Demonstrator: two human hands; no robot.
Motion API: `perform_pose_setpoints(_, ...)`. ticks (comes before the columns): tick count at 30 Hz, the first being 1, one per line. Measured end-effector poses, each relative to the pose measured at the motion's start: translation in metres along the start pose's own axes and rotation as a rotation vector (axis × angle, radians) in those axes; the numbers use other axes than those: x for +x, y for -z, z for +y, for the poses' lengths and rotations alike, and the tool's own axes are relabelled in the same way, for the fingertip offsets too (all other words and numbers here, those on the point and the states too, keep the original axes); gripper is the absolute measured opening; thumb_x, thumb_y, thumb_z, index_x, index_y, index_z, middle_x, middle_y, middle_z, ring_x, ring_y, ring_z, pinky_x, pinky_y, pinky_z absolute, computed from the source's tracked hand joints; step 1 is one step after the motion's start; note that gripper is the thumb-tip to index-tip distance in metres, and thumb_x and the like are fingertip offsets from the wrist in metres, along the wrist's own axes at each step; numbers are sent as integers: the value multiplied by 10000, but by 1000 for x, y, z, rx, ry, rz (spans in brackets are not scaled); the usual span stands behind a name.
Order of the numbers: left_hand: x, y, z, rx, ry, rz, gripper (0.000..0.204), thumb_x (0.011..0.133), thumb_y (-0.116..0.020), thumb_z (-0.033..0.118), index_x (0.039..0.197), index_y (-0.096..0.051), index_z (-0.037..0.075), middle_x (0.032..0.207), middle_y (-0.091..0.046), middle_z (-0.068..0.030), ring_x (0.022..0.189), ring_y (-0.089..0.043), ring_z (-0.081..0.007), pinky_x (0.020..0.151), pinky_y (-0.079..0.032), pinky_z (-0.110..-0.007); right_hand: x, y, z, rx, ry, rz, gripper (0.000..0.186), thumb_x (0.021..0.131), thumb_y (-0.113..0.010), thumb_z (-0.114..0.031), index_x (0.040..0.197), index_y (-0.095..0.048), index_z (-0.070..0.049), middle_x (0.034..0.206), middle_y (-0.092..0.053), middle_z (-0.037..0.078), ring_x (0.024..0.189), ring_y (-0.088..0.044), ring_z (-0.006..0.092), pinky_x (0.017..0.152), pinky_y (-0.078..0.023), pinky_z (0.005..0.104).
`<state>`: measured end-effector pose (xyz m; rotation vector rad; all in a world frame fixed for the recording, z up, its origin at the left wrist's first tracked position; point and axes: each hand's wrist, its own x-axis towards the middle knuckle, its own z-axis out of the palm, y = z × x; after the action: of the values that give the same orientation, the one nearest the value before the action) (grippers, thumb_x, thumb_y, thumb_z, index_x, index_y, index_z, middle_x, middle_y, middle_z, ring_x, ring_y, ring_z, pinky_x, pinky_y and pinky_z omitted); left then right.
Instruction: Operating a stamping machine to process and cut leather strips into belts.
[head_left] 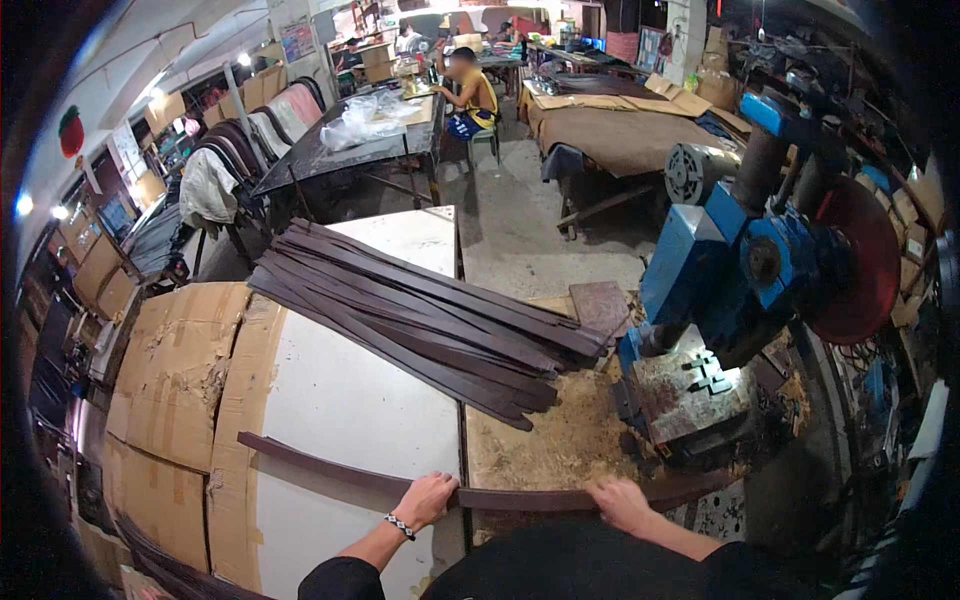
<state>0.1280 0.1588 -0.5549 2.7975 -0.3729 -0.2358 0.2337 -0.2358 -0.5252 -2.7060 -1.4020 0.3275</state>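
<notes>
A long dark brown leather strip (520, 498) lies across the near edge of the white table (340, 400), curving from the left to the blue machine. My left hand (425, 499) grips it near its middle. My right hand (620, 503) holds it further right, close to the machine's metal plate (690, 390). A pile of several similar dark strips (430, 315) lies fanned out across the table beyond my hands.
A blue machine (740, 260) with a red wheel (855, 260) stands at the right, with sawdust-like scraps around its base. Torn cardboard (175, 370) covers the table's left side. Further back are tables, hanging material and a seated person (470, 90).
</notes>
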Motion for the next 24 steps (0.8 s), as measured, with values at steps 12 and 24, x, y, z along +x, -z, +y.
perform_pose_setpoints(12,-2,21,-19,-30,96,36,304,683,-648,5,979,-699,51,962,-652,-138,973,-616,-354,837,-543,-447,7,-23,31,34,15,58,218,784,-714,-117,962,-600,-61,946,-666,126,946,-670,311,814,-531,434)
perform_pose_setpoints(24,-18,18,-35,6,265,6,367,659,-643,-73,995,-703,62,985,-626,-129,999,-577,-347,889,-463,-448,-48,-17,49,-36,-275,207,385,720,-748,-107,1091,-650,-83,1042,-643,86,1072,-624,263,896,-488,413)
